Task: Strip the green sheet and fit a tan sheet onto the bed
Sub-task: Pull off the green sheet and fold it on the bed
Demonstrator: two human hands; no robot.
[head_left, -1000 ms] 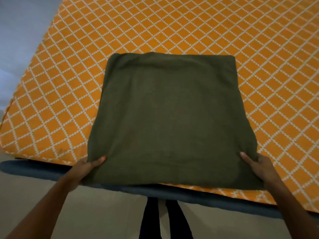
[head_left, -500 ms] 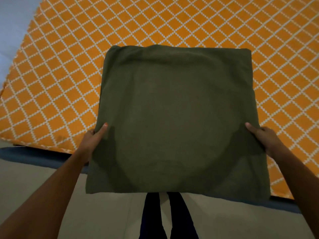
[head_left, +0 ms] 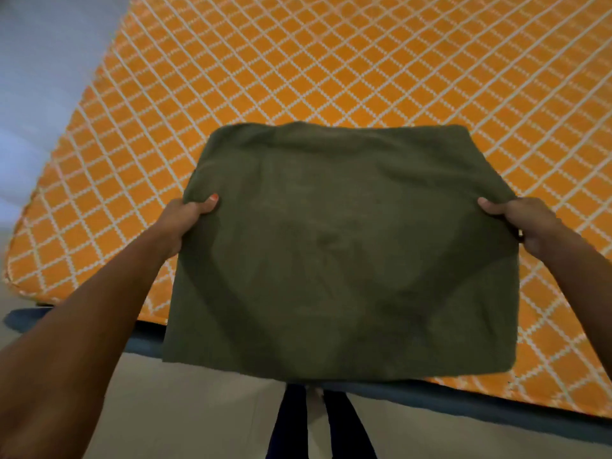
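The green sheet [head_left: 337,246], folded into a thick square, is lifted off the bed and hangs in front of me. My left hand [head_left: 185,223] grips its left edge, thumb on top and fingers hidden beneath. On the opposite edge my right hand [head_left: 526,223] holds it the same way. The sheet's near half droops past the mattress edge, over the floor. Behind it lies the bare mattress [head_left: 298,71], orange with a white diamond grid. No tan sheet is in view.
A dark blue bed base [head_left: 447,400] runs along the mattress's near edge. Below it is pale floor [head_left: 185,409], with my dark-clothed legs [head_left: 291,425] at bottom centre. A grey-blue wall [head_left: 39,77] borders the mattress on the left.
Both hands slid from the sheet's near corners up to its side edges and raised the folded sheet off the mattress toward me.
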